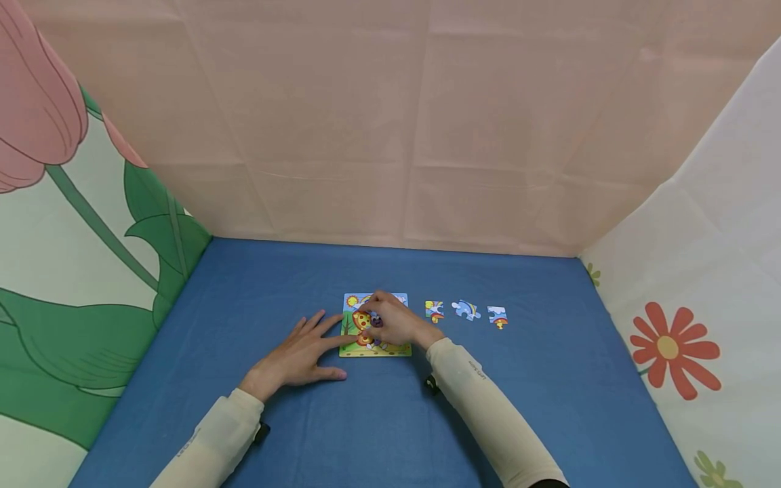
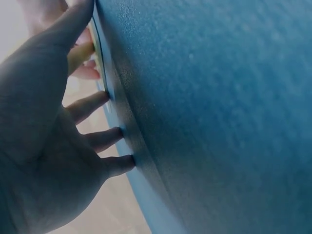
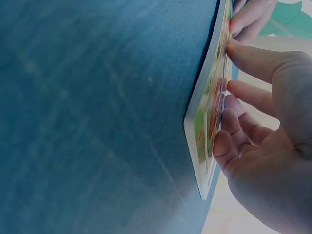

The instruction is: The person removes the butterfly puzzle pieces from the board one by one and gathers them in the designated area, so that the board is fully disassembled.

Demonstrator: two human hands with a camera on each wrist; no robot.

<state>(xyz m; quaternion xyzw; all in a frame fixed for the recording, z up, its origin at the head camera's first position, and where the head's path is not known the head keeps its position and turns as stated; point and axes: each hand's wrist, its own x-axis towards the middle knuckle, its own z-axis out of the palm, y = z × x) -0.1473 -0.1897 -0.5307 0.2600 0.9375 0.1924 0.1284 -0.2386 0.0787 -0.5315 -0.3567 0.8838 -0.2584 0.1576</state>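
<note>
A square picture puzzle board (image 1: 393,350) with a cartoon insect, a sun and a green and yellow ground lies flat under both hands. My right hand (image 1: 395,322) comes over it from the right. Its thumb and index finger are bent about a puzzle piece (image 1: 376,321) at the board's middle, their tips right at the surface; the other fingers curl in. My left hand (image 1: 300,354) lies at the board's left side with fingers spread. One fingertip rests on the board, the thumb lies on the cloth below, and the other fingertips touch the cloth. The hands hide part of the picture.
Three loose puzzle pieces lie in a row right of the board: one yellow and red (image 1: 434,310), one with a rainbow (image 1: 466,310), one blue and white (image 1: 497,316). A blue cloth (image 1: 342,420) covers the table. Fabric walls (image 1: 403,135) stand behind and at both sides.
</note>
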